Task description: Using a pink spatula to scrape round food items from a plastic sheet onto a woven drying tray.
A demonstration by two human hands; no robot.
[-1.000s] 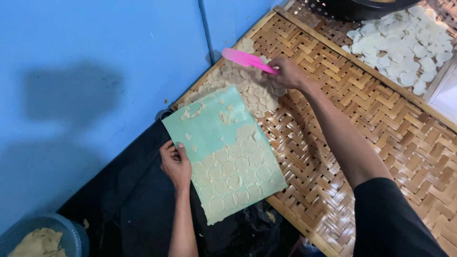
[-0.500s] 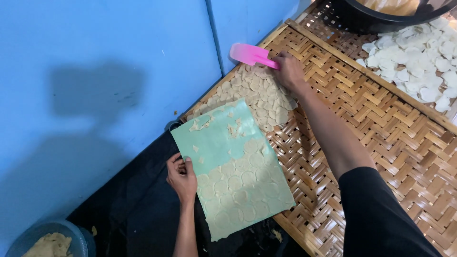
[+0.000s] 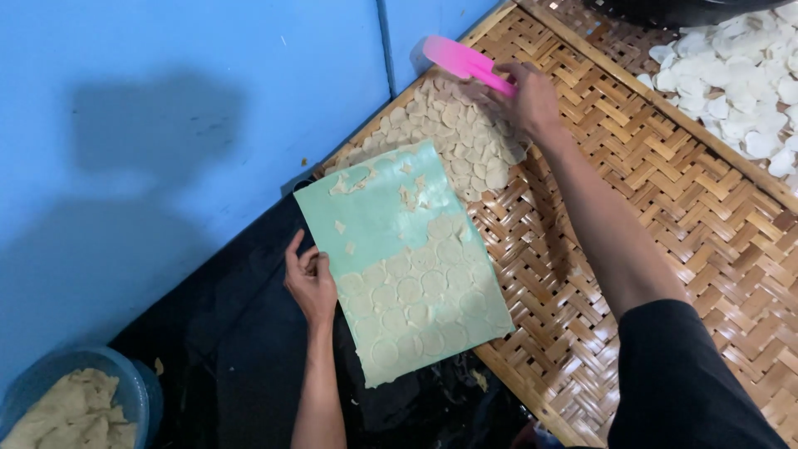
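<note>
Two bare arms show in the head view. The left hand (image 3: 310, 281) sits at lower centre of the frame, its forearm running down to the bottom edge with no sleeve, watch or bracelet on the part that shows. The right hand (image 3: 529, 97) lies at upper centre; its long forearm is uncovered down to the elbow region, where a plain black short sleeve of soft cloth (image 3: 682, 382) begins, filling the lower right corner. No rings or gloves show on either hand.
</note>
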